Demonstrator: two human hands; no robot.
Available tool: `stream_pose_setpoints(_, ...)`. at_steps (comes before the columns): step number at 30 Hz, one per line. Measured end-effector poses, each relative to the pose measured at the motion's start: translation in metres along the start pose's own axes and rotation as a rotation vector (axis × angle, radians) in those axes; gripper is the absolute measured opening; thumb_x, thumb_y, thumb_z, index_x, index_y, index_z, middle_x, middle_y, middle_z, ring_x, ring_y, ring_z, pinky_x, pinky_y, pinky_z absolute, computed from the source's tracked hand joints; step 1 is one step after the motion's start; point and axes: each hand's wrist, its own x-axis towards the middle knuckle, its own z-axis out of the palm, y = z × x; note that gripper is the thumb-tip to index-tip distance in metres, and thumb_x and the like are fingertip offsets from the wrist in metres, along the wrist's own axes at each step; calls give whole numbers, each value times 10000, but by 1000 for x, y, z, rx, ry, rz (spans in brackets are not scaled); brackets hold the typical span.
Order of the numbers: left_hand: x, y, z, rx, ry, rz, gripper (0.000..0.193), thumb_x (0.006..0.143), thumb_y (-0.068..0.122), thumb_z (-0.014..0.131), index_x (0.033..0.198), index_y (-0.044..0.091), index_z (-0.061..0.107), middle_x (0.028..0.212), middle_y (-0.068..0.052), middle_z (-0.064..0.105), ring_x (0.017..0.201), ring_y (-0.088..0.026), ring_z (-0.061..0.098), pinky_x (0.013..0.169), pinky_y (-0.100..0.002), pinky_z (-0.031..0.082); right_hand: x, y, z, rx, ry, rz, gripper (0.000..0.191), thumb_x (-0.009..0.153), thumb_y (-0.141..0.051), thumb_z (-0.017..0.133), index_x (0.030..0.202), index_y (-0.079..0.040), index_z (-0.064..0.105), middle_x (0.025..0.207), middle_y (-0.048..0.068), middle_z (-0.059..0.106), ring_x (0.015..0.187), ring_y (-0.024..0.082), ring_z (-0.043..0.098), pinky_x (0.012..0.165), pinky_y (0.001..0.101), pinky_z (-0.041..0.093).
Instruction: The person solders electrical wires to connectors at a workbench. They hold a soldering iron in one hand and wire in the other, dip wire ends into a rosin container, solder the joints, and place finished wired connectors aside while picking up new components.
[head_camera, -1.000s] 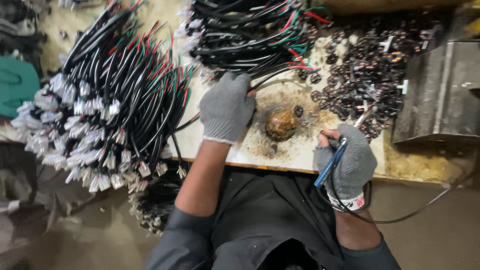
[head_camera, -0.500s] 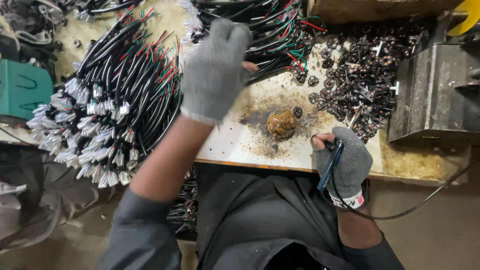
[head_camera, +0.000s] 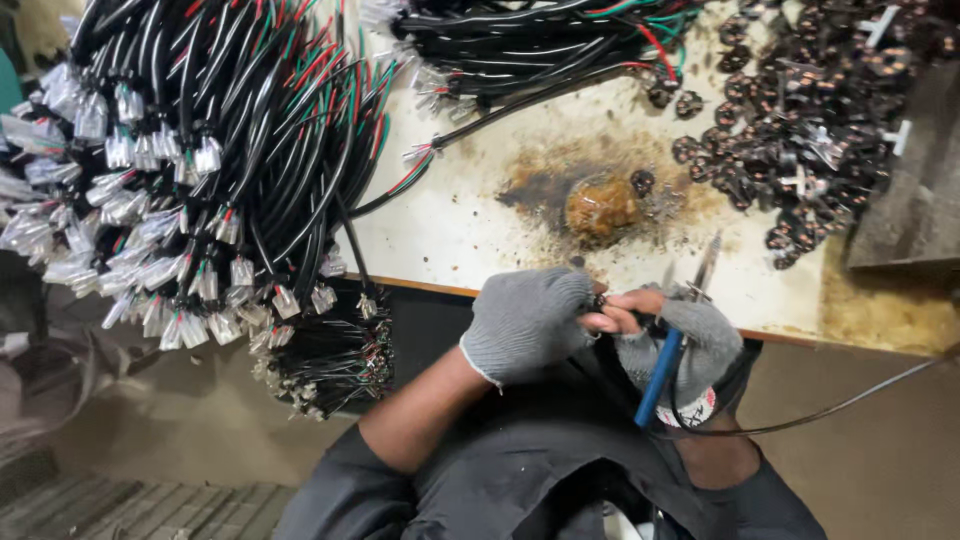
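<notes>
Half a second ago the left hand (head_camera: 527, 322) was stretched out over the wire bundles; now it has come back to the near edge of the surface (head_camera: 470, 225), meeting the right hand (head_camera: 685, 345). Both wear grey knit gloves with bare fingertips showing. Left grip is pressed together on something small and dark between the two hands, too hidden by fingers to make out. Right grip is curled round a blue-handled soldering iron (head_camera: 662, 372), its thin metal tip slanting up over the stained surface, its cord trailing off right. Just beyond sits a brown resin lump (head_camera: 601, 206). Black wire harnesses (head_camera: 190, 170) with white connectors hang off the left edge.
</notes>
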Motion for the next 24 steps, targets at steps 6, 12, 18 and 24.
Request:
stream_pose_setpoints(6, -5, -4, 5, -61, -45, 9, 214, 862, 346, 729, 976, 174, 677, 859, -66, 678, 763, -303, 693, 614, -450, 514, -8, 1, -5, 1240, 168, 698, 190, 841, 3, 718, 844, 181, 651, 858, 270, 678, 795, 325, 705, 763, 454, 611)
stream_pose_setpoints(12, -5, -13, 2, -118, -151, 161, 168, 869, 249, 707, 1008, 160, 675, 899, -73, 682, 782, -319, 679, 606, -458, 502, -4, 4, -1, -70, 49, -14, 515, 818, -36, 879, 1078, 3, 435, 900, 143, 698, 827, 235, 710, 748, 368, 573)
stream_pose_setpoints(18, -14, -27, -23, -515, -123, 231, 138, 981, 196, 631, 1103, 135, 658, 1005, -58, 689, 964, -300, 692, 825, -400, 559, 2, -11, -8, 171, 27, 13, 641, 912, -205, 856, 1289, -54, 360, 985, 108, 699, 889, 162, 710, 791, 268, 580)
stream_pose_setpoints(24, -14, -35, -29, -875, -308, 17, 204, 1024, 259, 574, 1074, 90, 676, 979, -46, 681, 915, -209, 719, 809, -320, 604, 10, -19, -18, -207, -183, 118, 194, 883, -101, 749, 1057, -72, 668, 928, 123, 769, 855, 199, 750, 749, 325, 572)
